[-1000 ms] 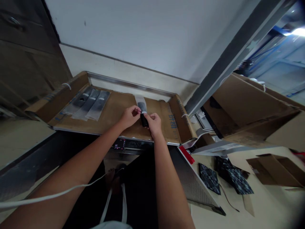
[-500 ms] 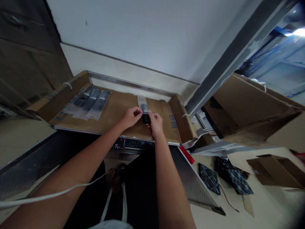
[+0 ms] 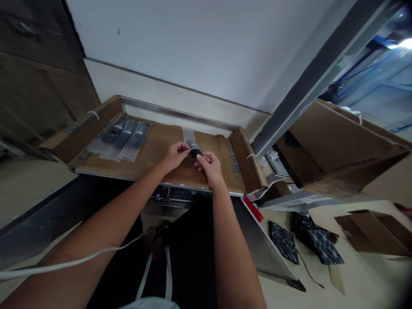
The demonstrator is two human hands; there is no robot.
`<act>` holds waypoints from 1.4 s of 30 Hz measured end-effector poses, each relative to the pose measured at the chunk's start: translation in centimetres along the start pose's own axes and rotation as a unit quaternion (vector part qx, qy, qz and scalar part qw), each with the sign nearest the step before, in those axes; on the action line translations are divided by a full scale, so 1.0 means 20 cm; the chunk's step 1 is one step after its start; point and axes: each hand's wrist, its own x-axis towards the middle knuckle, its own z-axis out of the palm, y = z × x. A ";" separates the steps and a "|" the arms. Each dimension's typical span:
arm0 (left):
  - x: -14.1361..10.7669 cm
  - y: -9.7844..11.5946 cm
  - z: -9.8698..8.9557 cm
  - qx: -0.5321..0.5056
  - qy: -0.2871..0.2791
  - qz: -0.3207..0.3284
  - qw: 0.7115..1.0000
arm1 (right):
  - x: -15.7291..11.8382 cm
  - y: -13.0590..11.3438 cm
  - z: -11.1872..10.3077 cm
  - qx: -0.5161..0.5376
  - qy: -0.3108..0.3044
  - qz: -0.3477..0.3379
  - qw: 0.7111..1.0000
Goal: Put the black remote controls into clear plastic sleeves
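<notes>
A clear plastic sleeve [image 3: 189, 135] with a dark cylindrical item [image 3: 195, 152] at its near end lies between my hands over the cardboard-lined tray [image 3: 161, 137]. My left hand [image 3: 176, 155] pinches the left edge of the sleeve beside the dark end. With thumb and fingertips, my right hand [image 3: 210, 166] grips the dark item from the right. Several similar filled sleeves [image 3: 123, 138] lie side by side at the tray's left end.
A large open carton [image 3: 347, 150] stands at the right beside a metal post [image 3: 315, 73]. Patterned dark packets [image 3: 317, 240] and another carton [image 3: 375, 229] lie on the floor. A white cable [image 3: 96, 254] crosses my left forearm.
The dark item has tilted and less of its near end shows. The sleeve has shifted slightly left, and my right hand's fingers have spread a little lower.
</notes>
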 end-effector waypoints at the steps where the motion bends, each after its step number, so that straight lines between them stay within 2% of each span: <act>1: 0.00 0.00 0.00 -0.001 -0.004 0.002 1.000 | 0.00 0.00 0.00 0.002 0.006 0.001 1.000; 8: -0.01 0.00 0.00 0.035 -0.032 0.030 0.998 | 0.01 -0.01 0.02 0.000 0.013 -0.002 1.000; 11: -0.02 0.02 -0.01 0.023 -0.028 0.026 0.999 | 0.01 0.00 0.04 -0.008 0.022 -0.015 1.000; 20: -0.05 0.10 0.01 -0.051 -0.030 -0.019 0.998 | 0.07 0.08 0.08 -0.016 0.107 -0.051 0.993; 23: -0.06 0.11 0.01 -0.067 -0.037 -0.029 0.997 | 0.11 0.11 0.09 -0.081 0.121 -0.061 0.988; 28: -0.07 0.14 0.01 -0.069 -0.048 -0.045 0.995 | 0.13 0.09 0.12 -0.226 0.152 -0.046 0.961; 37: -0.08 0.14 0.01 -0.074 -0.092 -0.058 0.991 | 0.13 0.06 0.14 -0.309 0.169 -0.014 0.936; 40: -0.07 0.14 0.01 -0.112 -0.061 -0.086 0.988 | 0.14 0.09 0.13 -0.270 0.158 -0.028 0.949; 42: -0.06 0.14 0.01 -0.159 0.008 -0.133 0.978 | 0.15 0.11 0.13 -0.208 0.155 -0.042 0.965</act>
